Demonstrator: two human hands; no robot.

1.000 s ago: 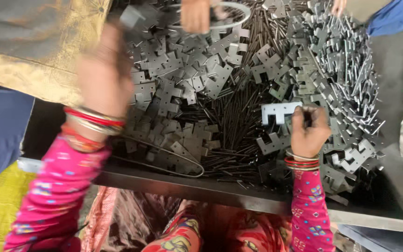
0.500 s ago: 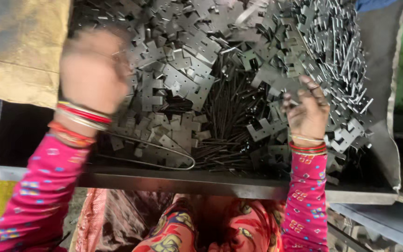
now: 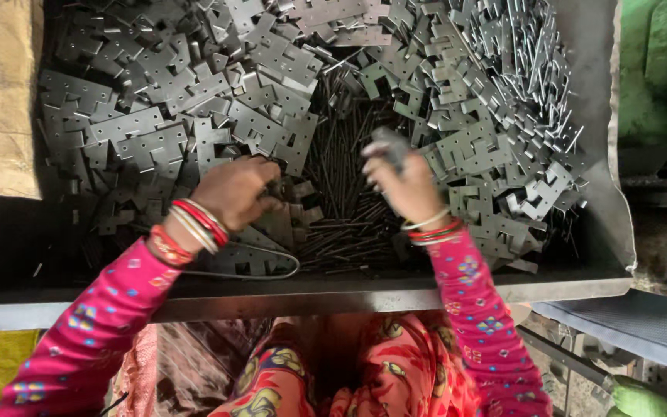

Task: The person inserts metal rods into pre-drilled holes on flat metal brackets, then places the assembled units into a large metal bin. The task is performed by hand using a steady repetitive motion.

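Grey metal plates [image 3: 218, 100] are lying piled w/ thin pins [image 3: 341, 201]; left hand [image 3: 233, 189] is gripping plates, right hand [image 3: 403, 185] is pinching one plate [image 3: 389, 145].

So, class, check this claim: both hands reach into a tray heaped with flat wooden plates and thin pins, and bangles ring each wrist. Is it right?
Not quite. The head view shows grey metal plates, not wooden ones. The rest holds: left hand, right hand, thin pins, bangles, tray.

Metal plates [image 3: 218, 100] lie around the rods [image 3: 341, 201] in the tray [image 3: 395, 293].
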